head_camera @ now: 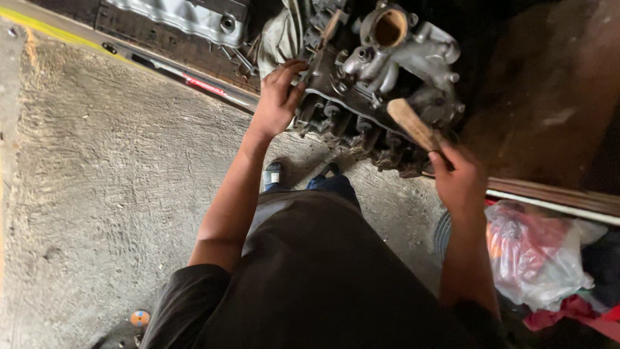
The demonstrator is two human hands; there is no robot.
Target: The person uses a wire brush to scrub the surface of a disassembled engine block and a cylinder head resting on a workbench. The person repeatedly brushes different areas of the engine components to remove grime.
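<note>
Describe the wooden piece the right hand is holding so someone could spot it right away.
Find the grimy metal engine assembly at top centre. At its lower right edge, the right hand grips a flat wooden stick angled against the metal. It is the only pale tan thing among dark, greasy parts.

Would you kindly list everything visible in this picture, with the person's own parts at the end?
engine part: one, grey and grimy metal, top centre.
wooden handle: one, tan, leaning against the engine part's right side.
metal cover: one, silver, top left.
plastic bag: one, clear with red and white contents, lower right.
small round thing: one, orange and blue, floor at bottom left.
concrete floor: grey, left half.
shoes: two, dark, below the engine part.
left hand: grip on the engine part's left edge.
right hand: grip on the wooden handle.
</note>
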